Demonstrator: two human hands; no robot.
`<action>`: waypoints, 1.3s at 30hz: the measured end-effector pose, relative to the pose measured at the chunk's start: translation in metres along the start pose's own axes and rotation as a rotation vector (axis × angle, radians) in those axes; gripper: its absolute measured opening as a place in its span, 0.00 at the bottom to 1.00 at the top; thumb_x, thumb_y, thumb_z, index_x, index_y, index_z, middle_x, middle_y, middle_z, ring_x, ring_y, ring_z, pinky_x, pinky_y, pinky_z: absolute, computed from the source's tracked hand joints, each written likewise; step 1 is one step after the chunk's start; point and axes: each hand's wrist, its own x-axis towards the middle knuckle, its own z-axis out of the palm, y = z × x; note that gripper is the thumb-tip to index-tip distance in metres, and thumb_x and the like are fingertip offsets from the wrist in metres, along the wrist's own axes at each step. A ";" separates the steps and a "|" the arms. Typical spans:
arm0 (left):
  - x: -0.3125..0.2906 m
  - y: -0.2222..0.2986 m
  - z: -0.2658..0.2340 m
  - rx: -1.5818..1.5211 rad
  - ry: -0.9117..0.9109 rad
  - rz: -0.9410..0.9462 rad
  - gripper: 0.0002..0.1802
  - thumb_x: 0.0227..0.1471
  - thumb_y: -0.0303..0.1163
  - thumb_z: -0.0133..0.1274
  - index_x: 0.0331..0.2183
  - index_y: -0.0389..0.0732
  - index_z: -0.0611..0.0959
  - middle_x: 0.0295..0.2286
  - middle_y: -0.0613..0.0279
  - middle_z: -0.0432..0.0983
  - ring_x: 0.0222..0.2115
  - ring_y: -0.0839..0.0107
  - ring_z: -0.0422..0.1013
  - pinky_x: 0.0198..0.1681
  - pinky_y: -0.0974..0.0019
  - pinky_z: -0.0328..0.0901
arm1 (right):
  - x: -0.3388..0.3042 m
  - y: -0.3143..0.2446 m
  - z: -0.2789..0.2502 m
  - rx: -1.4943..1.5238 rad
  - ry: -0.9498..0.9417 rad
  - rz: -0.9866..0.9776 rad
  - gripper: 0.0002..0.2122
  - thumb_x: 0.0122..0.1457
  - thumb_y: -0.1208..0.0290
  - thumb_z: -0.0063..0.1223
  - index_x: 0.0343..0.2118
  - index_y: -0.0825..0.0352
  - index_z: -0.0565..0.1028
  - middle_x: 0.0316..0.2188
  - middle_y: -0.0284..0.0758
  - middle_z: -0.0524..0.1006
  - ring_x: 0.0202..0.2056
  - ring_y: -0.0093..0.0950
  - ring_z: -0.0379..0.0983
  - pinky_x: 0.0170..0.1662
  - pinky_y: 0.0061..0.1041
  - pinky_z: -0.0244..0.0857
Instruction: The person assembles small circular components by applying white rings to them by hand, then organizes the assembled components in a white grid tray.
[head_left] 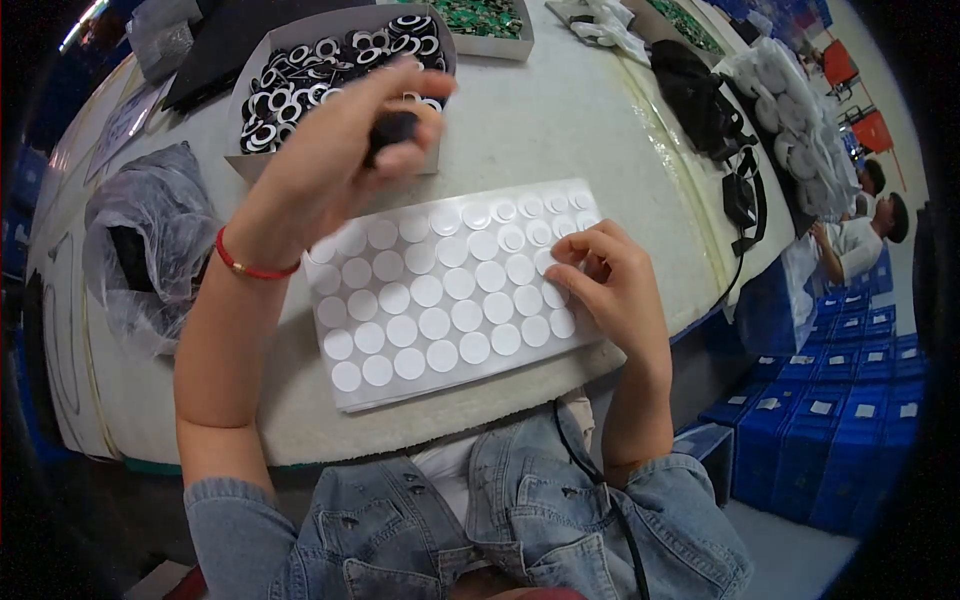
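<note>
My left hand (365, 135), blurred by motion, is raised over the near side of a box of black-and-white ring parts (290, 100). Its thumb and fingers close round a small black part (392, 130), whose shape is partly hidden. A white sheet (420, 389) carrying rows of round white stickers (434, 323) lies on the table before me. At the sheet's right edge, my right hand (610, 275) has its thumb and forefinger drawn together against a sticker; whether anything is between the fingertips is unclear. A few stickers toward the upper right show smaller circles on them.
Beyond the ring box stands a tray of green parts (490, 45). A clear plastic bag (150, 240) with something dark inside sits at the left. Black bags with straps (690, 90) and bagged white round parts (780, 110) line the right. Blue crates (820, 440) and a person (865, 240) are farther right.
</note>
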 end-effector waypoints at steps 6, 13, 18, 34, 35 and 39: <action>-0.014 -0.029 0.030 -0.028 -0.440 -0.301 0.20 0.59 0.25 0.39 0.53 0.34 0.62 0.38 0.52 0.70 0.22 0.83 0.56 0.23 0.80 0.53 | 0.020 0.002 -0.008 0.058 -0.158 0.180 0.06 0.46 0.75 0.60 0.27 0.71 0.78 0.23 0.35 0.76 0.24 0.21 0.70 0.29 0.20 0.64; -0.005 -0.048 0.031 0.021 -0.393 -0.287 0.17 0.62 0.28 0.36 0.50 0.31 0.66 0.36 0.51 0.73 0.21 0.84 0.54 0.21 0.80 0.54 | 0.011 0.005 -0.003 -0.075 -0.145 -0.025 0.04 0.48 0.76 0.58 0.25 0.70 0.75 0.22 0.35 0.73 0.24 0.27 0.70 0.28 0.26 0.63; 0.002 -0.056 0.036 -0.076 -0.313 -0.429 0.18 0.61 0.29 0.37 0.51 0.31 0.66 0.37 0.52 0.73 0.21 0.83 0.55 0.21 0.80 0.55 | -0.005 0.011 -0.006 -0.053 -0.167 -0.175 0.05 0.50 0.76 0.55 0.27 0.69 0.70 0.24 0.37 0.69 0.27 0.30 0.67 0.30 0.26 0.61; -0.011 -0.049 0.055 0.239 -0.286 -0.246 0.14 0.58 0.32 0.48 0.43 0.36 0.75 0.25 0.64 0.77 0.16 0.88 0.56 0.18 0.81 0.51 | -0.020 -0.003 -0.010 0.839 -0.346 -0.128 0.02 0.59 0.76 0.47 0.33 0.68 0.68 0.34 0.31 0.67 0.36 0.19 0.63 0.42 0.18 0.59; -0.009 -0.055 0.054 0.168 -0.310 -0.207 0.15 0.58 0.33 0.48 0.45 0.37 0.77 0.25 0.66 0.77 0.16 0.89 0.56 0.18 0.81 0.51 | -0.020 -0.008 -0.005 0.791 -0.356 -0.228 0.03 0.59 0.76 0.48 0.32 0.68 0.68 0.33 0.32 0.67 0.37 0.20 0.64 0.42 0.19 0.60; -0.011 -0.064 0.058 0.172 -0.283 -0.109 0.15 0.58 0.33 0.47 0.46 0.38 0.78 0.25 0.67 0.77 0.18 0.89 0.58 0.20 0.82 0.53 | -0.019 -0.019 0.006 0.670 -0.273 -0.276 0.03 0.55 0.83 0.49 0.30 0.70 0.69 0.32 0.34 0.68 0.36 0.23 0.66 0.45 0.24 0.61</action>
